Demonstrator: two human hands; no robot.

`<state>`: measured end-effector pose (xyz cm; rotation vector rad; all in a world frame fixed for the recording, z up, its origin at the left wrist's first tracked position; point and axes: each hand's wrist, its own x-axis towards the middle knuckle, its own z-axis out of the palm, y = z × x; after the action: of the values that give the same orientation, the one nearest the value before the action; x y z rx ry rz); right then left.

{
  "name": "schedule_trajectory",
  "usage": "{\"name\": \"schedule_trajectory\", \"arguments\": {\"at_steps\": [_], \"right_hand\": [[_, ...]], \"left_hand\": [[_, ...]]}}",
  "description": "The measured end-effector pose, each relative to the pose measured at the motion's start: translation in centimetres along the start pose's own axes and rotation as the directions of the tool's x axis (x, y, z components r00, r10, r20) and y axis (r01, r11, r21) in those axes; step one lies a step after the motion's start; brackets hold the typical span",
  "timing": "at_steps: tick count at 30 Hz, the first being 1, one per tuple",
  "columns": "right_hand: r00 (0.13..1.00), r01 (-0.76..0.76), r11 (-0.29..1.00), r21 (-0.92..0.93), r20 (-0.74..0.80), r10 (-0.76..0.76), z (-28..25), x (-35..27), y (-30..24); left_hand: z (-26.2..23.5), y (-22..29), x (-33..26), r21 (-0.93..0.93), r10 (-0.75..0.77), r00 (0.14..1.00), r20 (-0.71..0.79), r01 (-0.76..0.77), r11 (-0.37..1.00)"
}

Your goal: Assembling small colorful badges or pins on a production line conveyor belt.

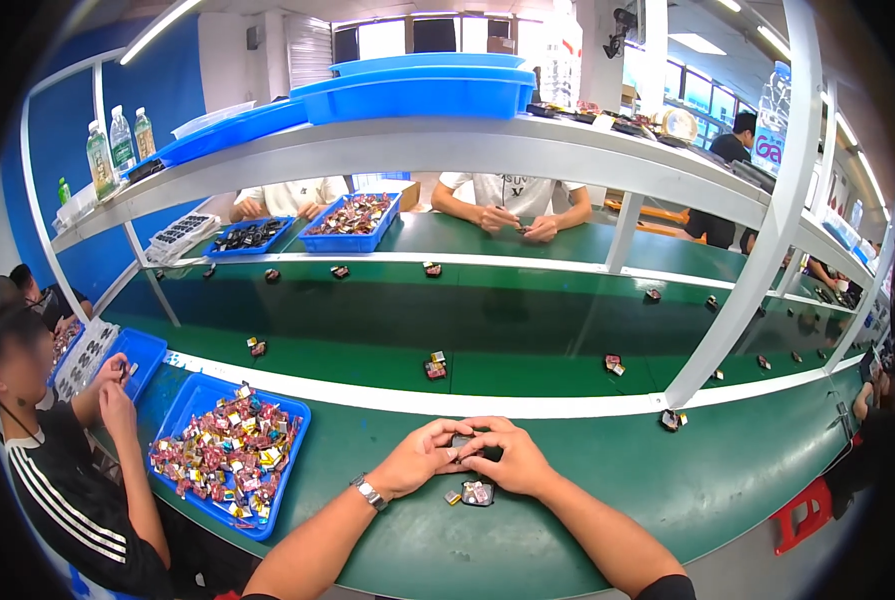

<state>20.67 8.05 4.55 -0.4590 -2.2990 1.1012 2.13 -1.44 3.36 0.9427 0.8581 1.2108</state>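
Co-worker in a dark striped top (77,500), seated left of the blue tray, both hands raised around a small item too indistinct to name. Blue tray (289,470), set at a slant on the green tabletop (607,450), heaped with small red, white and yellow parts (229,452); its raised walls presumably keep the loose pile together, within easy reach. Left hand (425,458), right of the tray, metal-banded wristwatch (369,492) at the wrist: fingers closed on one side of a small dark piece (460,441). Small yellow piece (453,497) and dark-rimmed unit (477,493), also right of the tray, lying side by side just below the hands, probably to stay close by. Right hand (512,450), farther right of the tray: fingertips gripping the same dark piece, apparently so that both hands steady it. Red stool (802,515), far right of the tray, beyond the tabletop's edge.
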Motion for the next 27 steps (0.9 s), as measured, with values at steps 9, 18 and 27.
{"name": "schedule_trajectory", "arguments": {"at_steps": [9,18,27], "right_hand": [[0.986,0.06,0.987,-0.149,-0.147,-0.082,0.8,-0.1,-0.6],[0.966,0.077,0.988,-0.133,-0.233,-0.107,1.5,0.1,-0.7],[0.964,0.113,0.989,-0.092,-0.23,-0.132,1.7,0.0,-0.3]], "left_hand": [[0.6,0.5,-0.2,-0.002,0.019,0.998,-0.064,-0.019,1.0],[0.4,0.1,-0.2,-0.111,0.007,0.999,-0.041,-0.012,0.994],[0.2,-0.1,-0.1,-0.138,0.024,0.999,-0.021,-0.027,0.99]]}}
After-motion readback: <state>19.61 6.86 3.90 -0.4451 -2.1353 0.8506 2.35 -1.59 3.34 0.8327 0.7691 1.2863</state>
